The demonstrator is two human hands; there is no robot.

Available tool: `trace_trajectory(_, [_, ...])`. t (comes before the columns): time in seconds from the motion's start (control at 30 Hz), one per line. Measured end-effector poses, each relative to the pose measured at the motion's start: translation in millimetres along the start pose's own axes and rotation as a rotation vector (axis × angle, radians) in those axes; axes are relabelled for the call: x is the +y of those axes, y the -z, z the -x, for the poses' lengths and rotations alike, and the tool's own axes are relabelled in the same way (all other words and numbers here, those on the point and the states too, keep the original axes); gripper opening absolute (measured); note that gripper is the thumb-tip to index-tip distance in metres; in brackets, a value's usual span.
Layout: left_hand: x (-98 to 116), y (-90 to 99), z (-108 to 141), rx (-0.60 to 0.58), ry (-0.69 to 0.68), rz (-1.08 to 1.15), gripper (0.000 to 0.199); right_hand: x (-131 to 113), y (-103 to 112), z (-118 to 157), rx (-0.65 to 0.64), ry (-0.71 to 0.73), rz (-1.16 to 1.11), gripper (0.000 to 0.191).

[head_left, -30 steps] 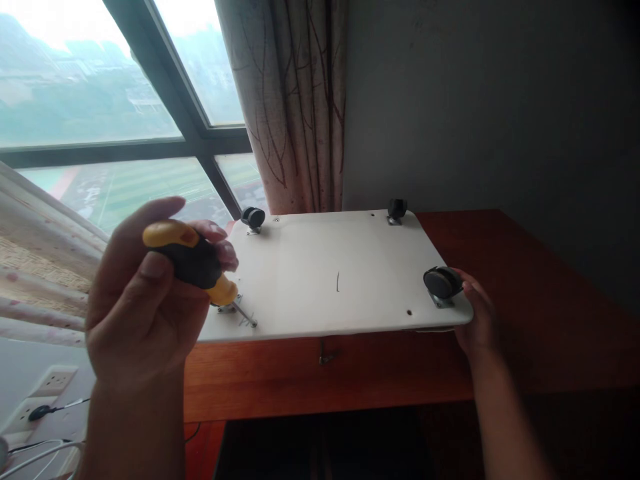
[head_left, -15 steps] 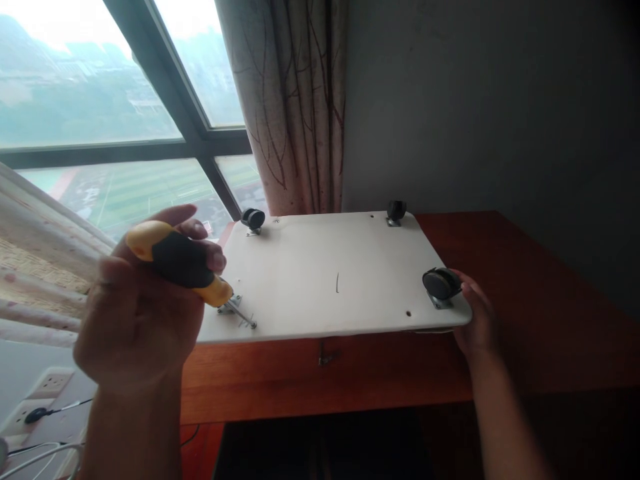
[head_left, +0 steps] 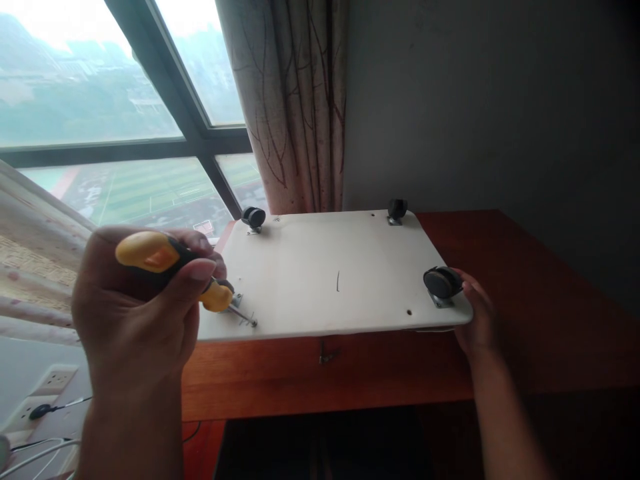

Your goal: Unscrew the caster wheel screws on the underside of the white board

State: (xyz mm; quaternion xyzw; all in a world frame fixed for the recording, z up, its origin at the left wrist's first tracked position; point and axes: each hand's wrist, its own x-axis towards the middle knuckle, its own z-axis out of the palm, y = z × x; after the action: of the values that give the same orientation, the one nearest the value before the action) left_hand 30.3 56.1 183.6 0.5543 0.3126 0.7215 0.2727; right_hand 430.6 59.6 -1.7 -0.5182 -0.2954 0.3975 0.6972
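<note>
My left hand point(head_left: 145, 300) is wrapped round a yellow and black screwdriver point(head_left: 217, 295), whose tip meets a screw point(head_left: 254, 323) near the front left corner of a white board point(head_left: 320, 267). Black casters stand on metal plates at the board's corners: back left point(head_left: 253, 217), back right point(head_left: 397, 209) and front right point(head_left: 443, 283). The front left caster is mostly hidden behind the screwdriver. At the front right corner my right hand point(head_left: 477, 313) holds the board's edge, its fingers beside the caster.
The board lies on a reddish-brown wooden table point(head_left: 520, 293). Small metal pieces point(head_left: 326, 359) lie near its front edge. A window and a curtain point(head_left: 305, 107) are behind. Sockets point(head_left: 55, 380) with cables are at the lower left.
My left hand has turned round the screwdriver handle, and its thumb now presses along the handle. The screwdriver tip stays at the screw. My right hand has barely moved.
</note>
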Motion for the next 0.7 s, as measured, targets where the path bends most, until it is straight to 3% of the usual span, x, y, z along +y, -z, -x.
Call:
trace_trajectory(0.07, [-0.8, -1.1, -0.6, 0.012, -0.016, 0.031, 0.038, 0.6, 0.8, -0.1, -0.002, -0.001, 0.0, 0.045])
trace_trajectory(0.17, [-2.6, 1.4, -2.2, 0.025, 0.082, 0.108, 0.036, 0.7, 1.0, 0.2, -0.003, 0.01, 0.004, 0.043])
trace_trajectory(0.3, [-5.5, 8.4, -2.4, 0.053, 0.193, 0.152, 0.055, -1.2, -0.7, 1.5, 0.001, 0.018, 0.012, 0.042])
trace_trajectory(0.6, [-8.1, 12.4, -2.2, -0.145, 0.041, 0.178, 0.028, -1.2, -1.2, 1.4, 0.011, 0.017, 0.012, 0.042])
trace_trajectory(0.7, [-8.8, 9.9, -3.0, -0.156, -0.046, 0.173, 0.023, -1.3, -0.7, 1.1, 0.005, 0.014, 0.009, 0.042])
